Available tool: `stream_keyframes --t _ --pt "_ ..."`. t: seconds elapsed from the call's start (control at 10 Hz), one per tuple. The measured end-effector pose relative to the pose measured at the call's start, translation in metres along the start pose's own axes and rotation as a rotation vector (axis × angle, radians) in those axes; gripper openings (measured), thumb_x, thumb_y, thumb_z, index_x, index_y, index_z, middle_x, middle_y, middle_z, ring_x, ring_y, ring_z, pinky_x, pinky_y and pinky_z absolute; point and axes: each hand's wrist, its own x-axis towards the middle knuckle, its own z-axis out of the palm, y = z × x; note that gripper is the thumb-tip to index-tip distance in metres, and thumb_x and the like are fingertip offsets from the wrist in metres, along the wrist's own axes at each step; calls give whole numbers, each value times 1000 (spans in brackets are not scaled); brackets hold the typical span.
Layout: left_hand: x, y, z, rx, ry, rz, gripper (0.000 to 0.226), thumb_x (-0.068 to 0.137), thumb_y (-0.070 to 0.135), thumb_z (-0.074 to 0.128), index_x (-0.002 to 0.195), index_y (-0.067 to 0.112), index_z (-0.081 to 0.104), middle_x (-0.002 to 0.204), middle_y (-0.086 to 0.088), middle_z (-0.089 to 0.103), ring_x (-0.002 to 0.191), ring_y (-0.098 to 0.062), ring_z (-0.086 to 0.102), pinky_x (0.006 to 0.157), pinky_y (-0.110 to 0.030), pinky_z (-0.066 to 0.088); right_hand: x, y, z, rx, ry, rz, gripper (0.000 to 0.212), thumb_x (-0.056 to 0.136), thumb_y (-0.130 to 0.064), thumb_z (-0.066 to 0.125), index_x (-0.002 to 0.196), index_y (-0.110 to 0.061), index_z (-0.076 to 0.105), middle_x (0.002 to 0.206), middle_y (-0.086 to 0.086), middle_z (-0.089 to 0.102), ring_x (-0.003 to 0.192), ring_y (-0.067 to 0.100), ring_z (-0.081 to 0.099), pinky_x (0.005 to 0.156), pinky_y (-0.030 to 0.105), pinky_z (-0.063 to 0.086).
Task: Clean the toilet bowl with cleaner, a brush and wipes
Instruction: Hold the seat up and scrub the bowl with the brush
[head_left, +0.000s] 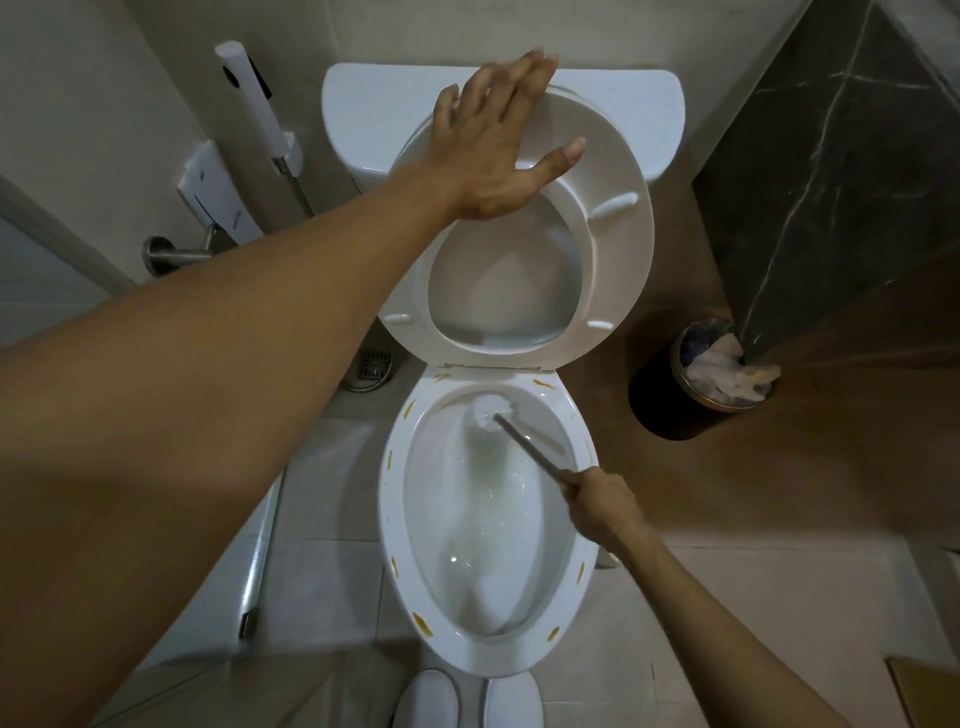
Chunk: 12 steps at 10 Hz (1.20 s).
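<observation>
Left hand pressed flat, fingers spread, propping the seat; right hand gripped the brush, scrubbing the bowl. Yellow rim marks remained, wiping likely undone.

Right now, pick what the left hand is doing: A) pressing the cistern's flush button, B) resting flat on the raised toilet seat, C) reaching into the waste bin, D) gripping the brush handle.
B: the left hand lies with fingers spread on the raised toilet seat, while the right hand grips the brush in the bowl.
</observation>
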Motion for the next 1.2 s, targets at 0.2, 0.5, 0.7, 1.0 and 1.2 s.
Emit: stream_keyframes --t 0.2,0.5,0.7,1.0,1.2 --pt "1 0 1 1 9 -2 77 92 65 24 152 23 1 160 2 0 146 -25 1 115 -52 2 -5 -7 4 9 -51 -2 34 98 -24 42 127 -17 60 111 13 64 96 29 62 81 35 51" --pt "1 -1 0 2 -3 3 78 92 66 24 152 22 0 160 0 0 146 -26 1 115 -53 2 -26 -22 -16 -123 -363 -48 35 101 -27 40 128 -15 58 86 6 57 58 19 50 46 23 41" --pt "0 0 0 0 0 3 77 92 66 25 152 23 0 160 2 0 146 -25 1 115 -51 3 -29 -24 -24 -279 -423 -36 33 98 -31 47 121 -14 64 83 5 63 50 14 49 45 22 40" --pt "-1 1 -2 3 -7 6 77 93 65 25 152 22 0 160 2 0 146 -25 1 115 -51 3 -32 -22 -31 -363 -430 3 30 97 -24 46 117 -10 63 71 1 54 50 10 44 46 21 36" --pt "1 0 -2 9 -9 6 78 92 65 25 152 22 0 160 0 -1 146 -27 0 115 -52 2 -22 -17 -28 -351 -438 37 32 97 -20 44 123 -14 60 95 6 67 59 14 52 50 22 41"
